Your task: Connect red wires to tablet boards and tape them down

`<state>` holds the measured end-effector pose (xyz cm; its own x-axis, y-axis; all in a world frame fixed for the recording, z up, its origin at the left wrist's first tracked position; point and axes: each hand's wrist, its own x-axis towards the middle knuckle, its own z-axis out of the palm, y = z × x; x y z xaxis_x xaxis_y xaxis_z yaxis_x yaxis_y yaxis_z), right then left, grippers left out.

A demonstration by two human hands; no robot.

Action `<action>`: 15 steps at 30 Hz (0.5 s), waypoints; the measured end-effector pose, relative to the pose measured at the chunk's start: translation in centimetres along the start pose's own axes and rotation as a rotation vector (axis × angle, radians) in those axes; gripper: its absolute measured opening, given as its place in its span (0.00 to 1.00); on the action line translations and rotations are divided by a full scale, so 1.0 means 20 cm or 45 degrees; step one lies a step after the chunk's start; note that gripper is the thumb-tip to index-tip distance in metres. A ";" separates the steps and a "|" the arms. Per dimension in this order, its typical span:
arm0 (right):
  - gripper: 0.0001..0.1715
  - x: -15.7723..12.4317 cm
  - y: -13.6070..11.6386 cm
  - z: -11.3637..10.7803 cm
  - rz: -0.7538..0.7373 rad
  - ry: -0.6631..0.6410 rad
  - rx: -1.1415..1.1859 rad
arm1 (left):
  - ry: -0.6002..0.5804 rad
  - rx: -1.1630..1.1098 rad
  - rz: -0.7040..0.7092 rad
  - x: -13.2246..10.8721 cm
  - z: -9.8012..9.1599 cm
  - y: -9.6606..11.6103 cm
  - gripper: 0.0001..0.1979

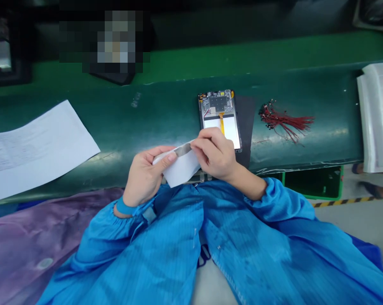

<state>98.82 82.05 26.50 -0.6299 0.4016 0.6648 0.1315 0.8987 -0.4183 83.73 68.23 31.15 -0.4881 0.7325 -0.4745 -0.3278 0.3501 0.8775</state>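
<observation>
My left grip (pixel 146 173) pinches the white backing sheet (pixel 181 171) and my right grip (pixel 215 154) is closed, thumb and finger, on a grey strip (pixel 183 149) at the sheet's top edge. Both are held just on my side of the opened device (pixel 221 118), which lies on a dark mat (pixel 247 127) on the green counter (pixel 166 114). I judge the step to be lifting that strip off its backing, and the next move calls for a slow, even peel with the sheet kept steady. Red wires (pixel 283 120) lie right of the device, a printed paper (pixel 35 144) well to its left.
</observation>
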 end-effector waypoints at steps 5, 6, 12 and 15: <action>0.05 -0.01 -0.01 -0.11 -0.020 0.331 0.133 | 0.192 0.034 0.661 0.11 -0.14 0.09 0.17; 0.03 -0.01 0.01 -0.15 0.059 0.374 0.174 | 0.265 0.052 0.844 0.15 -0.19 0.09 0.15; 0.13 -0.15 0.23 -0.38 0.746 0.252 0.503 | 0.190 0.909 0.466 0.36 -0.46 -0.10 0.34; 0.17 -0.23 0.33 -0.46 0.961 0.142 0.525 | 0.354 1.422 0.528 0.36 -0.52 -0.21 0.53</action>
<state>109.75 87.75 26.37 -0.4043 0.8993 0.1666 0.1827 0.2578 -0.9488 73.13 66.05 23.35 -0.5916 0.8059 -0.0235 0.7013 0.5288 0.4781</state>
